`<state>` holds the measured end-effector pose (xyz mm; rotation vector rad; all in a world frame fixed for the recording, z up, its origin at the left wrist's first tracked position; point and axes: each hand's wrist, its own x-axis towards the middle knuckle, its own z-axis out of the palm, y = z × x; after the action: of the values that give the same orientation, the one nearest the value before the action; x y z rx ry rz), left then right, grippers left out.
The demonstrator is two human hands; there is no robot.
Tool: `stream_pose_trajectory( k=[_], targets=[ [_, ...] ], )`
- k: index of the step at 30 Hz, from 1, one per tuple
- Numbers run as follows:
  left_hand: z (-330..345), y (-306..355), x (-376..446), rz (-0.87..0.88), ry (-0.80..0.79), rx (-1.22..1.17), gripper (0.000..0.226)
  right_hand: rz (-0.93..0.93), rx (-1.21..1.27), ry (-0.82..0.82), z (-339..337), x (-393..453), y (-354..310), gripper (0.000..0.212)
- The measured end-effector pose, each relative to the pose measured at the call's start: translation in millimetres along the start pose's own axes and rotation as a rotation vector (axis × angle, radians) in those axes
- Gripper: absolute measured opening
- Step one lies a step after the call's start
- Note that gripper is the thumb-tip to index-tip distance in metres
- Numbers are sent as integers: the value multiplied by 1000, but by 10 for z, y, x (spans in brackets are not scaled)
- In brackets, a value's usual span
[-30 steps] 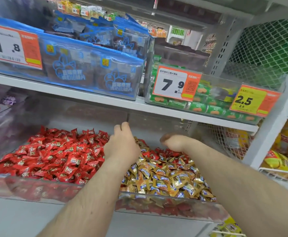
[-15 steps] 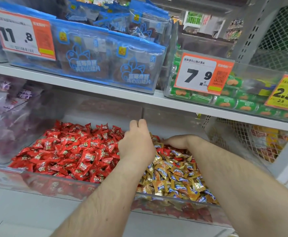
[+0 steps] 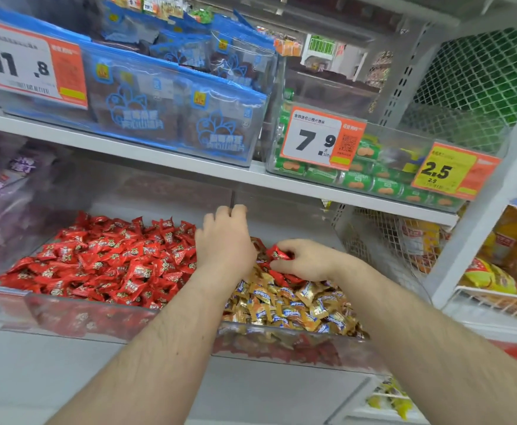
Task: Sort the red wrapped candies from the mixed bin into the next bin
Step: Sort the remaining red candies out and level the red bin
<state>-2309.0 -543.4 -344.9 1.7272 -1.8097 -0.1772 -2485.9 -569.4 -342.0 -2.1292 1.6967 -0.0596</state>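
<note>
Two clear, hard-plastic bins sit side by side on a grey metal shelf, their front walls glossy and see-through. The left clear plastic bin is heaped with red wrapped candies in crinkled, shiny foil, pillow-shaped with pinched, serrated ends; each carries a small printed emblem too fine to read. The right clear plastic mixed bin holds mostly gold-and-blue foil-wrapped candies of the same pillow shape, with several red ones at the back and more visible low behind its front wall.

The left hand lies back-up over the divide between the two bins, fingers curled downward; whether it holds anything cannot be told. The right hand rests on the mixed heap at the back, thumb and fingers pinching a single red wrapped candy — that candy is inside the mixed bin, beside the left hand.

On the upper shelf, a clear bin holds blue-edged transparent pouches with blue flower graphics and blurred writing. Its white-and-orange price card reads "11.8". To the right, a white-and-orange card reads "7.9" with a QR code, in front of green cylindrical rolls. A yellow-and-orange card reads "2.5" — with a smaller "2.9" below.
</note>
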Motion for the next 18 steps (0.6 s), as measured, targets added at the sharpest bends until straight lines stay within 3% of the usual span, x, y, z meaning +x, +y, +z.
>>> stream_pose_trajectory(
  k=[4, 9, 14, 18],
  targets=[
    [-41, 100, -35, 199, 65, -90, 48, -36, -46, 66, 17, -344, 70, 31],
    [10, 197, -120, 213, -265, -381, 47, 39, 11, 179, 53, -710, 209, 46],
    [161, 182, -136, 224, -510, -289, 54, 70, 206, 278, 98, -1010, 344, 40],
    [229, 231, -145, 257, -553, -244, 41, 88, 260, 325, 184, -1113, 404, 38]
  ],
)
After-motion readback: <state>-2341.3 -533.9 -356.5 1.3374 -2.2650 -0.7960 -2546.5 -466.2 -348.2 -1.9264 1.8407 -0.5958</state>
